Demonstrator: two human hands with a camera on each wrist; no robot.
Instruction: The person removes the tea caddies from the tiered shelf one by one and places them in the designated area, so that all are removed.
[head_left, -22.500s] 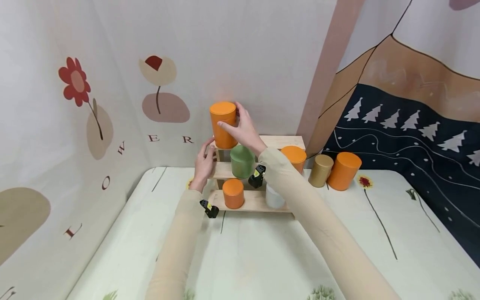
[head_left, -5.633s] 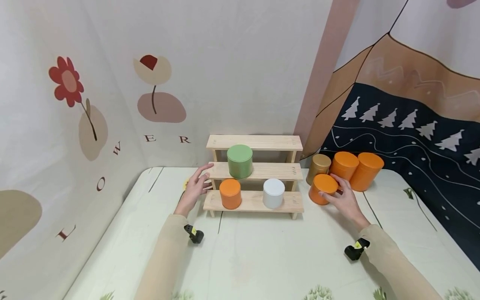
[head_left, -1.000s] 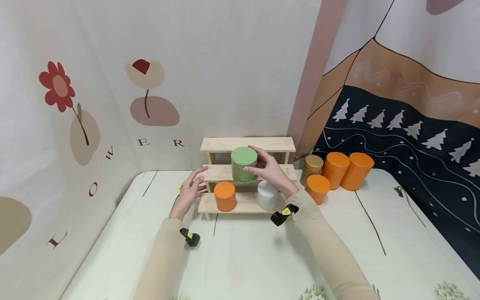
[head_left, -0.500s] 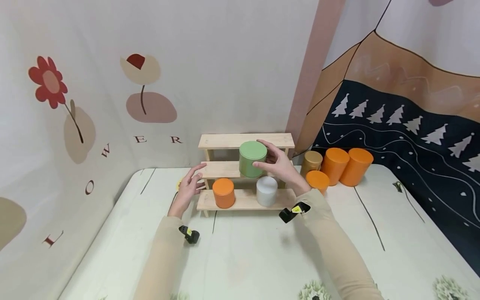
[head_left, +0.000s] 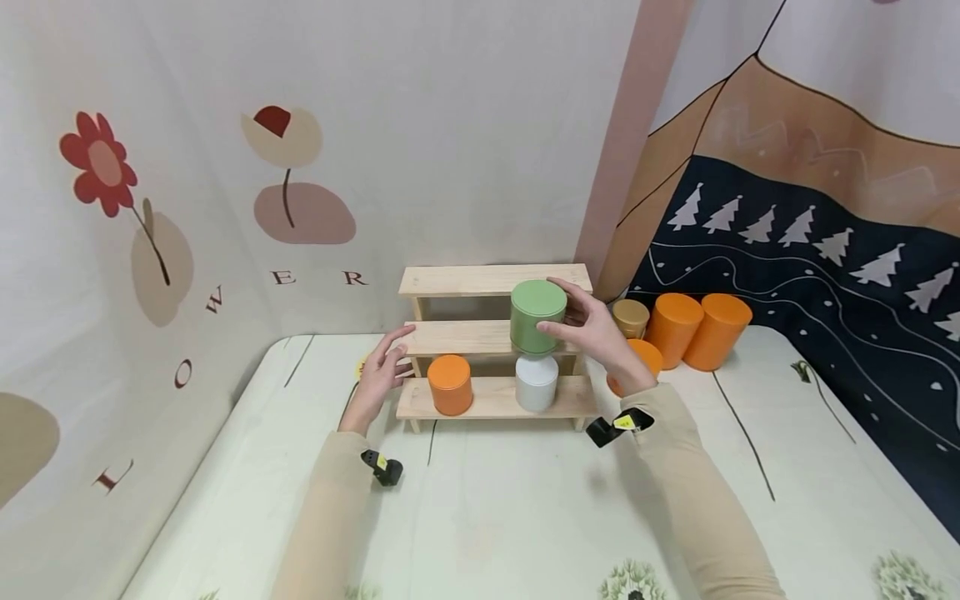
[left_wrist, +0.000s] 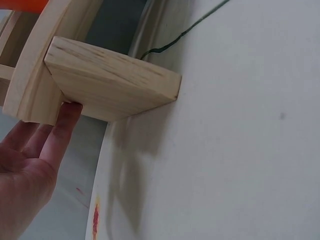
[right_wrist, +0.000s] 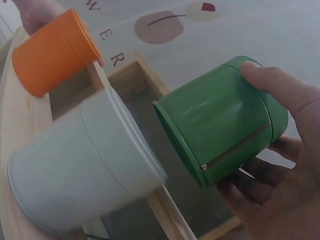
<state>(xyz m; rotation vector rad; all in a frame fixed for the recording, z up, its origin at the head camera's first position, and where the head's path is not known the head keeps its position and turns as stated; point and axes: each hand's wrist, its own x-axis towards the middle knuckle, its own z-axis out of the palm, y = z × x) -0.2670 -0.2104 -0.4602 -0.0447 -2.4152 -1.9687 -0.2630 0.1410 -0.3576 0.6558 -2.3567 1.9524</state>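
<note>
My right hand point(head_left: 596, 333) grips a green tin point(head_left: 537, 317) between thumb and fingers. The tin is held at the right part of the middle tier of a wooden step shelf point(head_left: 457, 337), and in the right wrist view its bottom rim looks raised off the wood. Just below and in front of it stands a white tin point(head_left: 536, 383) on the lowest tier. An orange tin point(head_left: 450, 385) stands further left on that tier. My left hand point(head_left: 380, 379) is at the shelf's left end, its extended fingers point(left_wrist: 65, 127) touching the wood in the left wrist view.
Right of the shelf, on the patterned cloth point(head_left: 480, 500), stand a gold tin point(head_left: 630, 315), two tall orange tins point(head_left: 673, 329) and a shorter orange tin point(head_left: 645, 357) partly hidden by my right hand. A fabric wall point(head_left: 465, 150) rises close behind the shelf.
My right hand has carried the green tin rightward along the middle tier. Earlier it held the shorter orange tin on the cloth, and before that a tall orange tin at the top tier.
</note>
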